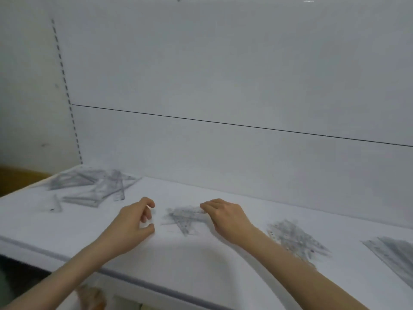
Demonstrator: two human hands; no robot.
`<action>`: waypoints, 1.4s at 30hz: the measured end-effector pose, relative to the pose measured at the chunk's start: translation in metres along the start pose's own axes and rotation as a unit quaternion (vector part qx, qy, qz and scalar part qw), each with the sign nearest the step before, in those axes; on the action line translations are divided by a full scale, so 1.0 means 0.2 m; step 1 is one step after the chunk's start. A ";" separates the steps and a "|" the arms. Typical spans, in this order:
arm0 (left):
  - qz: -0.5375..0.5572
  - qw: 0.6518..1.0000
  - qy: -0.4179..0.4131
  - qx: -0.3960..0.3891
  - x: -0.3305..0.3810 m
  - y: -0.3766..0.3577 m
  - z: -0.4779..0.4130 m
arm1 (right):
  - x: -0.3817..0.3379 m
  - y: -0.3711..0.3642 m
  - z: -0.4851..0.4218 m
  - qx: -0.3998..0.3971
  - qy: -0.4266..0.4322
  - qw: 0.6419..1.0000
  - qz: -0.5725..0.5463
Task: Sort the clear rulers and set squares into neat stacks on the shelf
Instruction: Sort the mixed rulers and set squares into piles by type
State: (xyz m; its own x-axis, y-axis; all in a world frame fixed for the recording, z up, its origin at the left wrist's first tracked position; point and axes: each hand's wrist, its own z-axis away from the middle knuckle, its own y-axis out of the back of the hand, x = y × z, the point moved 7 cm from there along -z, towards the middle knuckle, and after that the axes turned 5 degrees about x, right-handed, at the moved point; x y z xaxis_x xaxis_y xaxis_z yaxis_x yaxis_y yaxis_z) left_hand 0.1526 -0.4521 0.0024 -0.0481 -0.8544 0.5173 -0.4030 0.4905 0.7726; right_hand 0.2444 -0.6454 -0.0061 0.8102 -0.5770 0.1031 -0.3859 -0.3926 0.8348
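1. Progress: partial. Left heap (89, 189) on shelf (201, 260) is a jumble; right pile (295, 240) is loose; far-right stack (393, 251) looks tidier.
2. Centre pile (185, 218) lies between both hands, not squared up.
3. Right hand (225, 218): bent fingertips touch the pile's right edge; grip unclear.
4. Left hand (134, 218): just left of the pile, fingers curled; hold unclear.

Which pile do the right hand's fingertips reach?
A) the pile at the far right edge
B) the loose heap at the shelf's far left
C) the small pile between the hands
C: the right hand reaches the upper right edge of the small pile with its fingertips, and that pile lies between it and the left hand.
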 end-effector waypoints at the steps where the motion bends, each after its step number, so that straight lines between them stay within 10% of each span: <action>1: -0.011 1.000 0.016 0.022 -0.10 0.08 0.01 | -0.03 -0.07 -0.04 -0.043 -0.005 0.999 0.000; 5: -0.047 0.993 0.070 0.080 -0.47 0.31 0.04 | -0.06 -0.23 -0.08 -0.151 -0.003 0.988 0.040; 15: -0.141 0.980 0.116 0.073 -1.23 0.69 0.01 | -0.61 -0.26 -0.74 -0.095 -0.033 0.993 -0.062; 27: -0.263 0.944 -0.158 -0.122 -1.52 0.78 -0.05 | -1.28 -0.70 -1.28 -0.082 0.036 0.996 -0.017; 35: -0.284 0.912 -0.297 0.007 -1.47 0.88 0.06 | -1.46 -0.58 -1.20 0.025 0.082 0.994 0.064; 40: -0.267 0.917 -0.274 0.115 -1.47 0.98 0.05 | -1.31 -0.43 -1.15 0.102 -0.094 0.979 -0.147; 42: -0.210 0.938 -0.235 0.148 -1.42 1.05 0.03 | -1.23 -0.41 -1.09 0.057 -0.207 0.911 -0.353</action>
State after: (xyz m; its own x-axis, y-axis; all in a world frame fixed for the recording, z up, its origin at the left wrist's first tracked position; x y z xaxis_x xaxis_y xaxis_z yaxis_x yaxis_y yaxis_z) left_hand 0.0755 -0.1084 0.0156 -0.1972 -0.9769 -0.0825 -0.7087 0.0839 0.7005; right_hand 0.1727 -0.3146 0.0179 0.6474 -0.3628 -0.6703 0.1047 -0.8288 0.5497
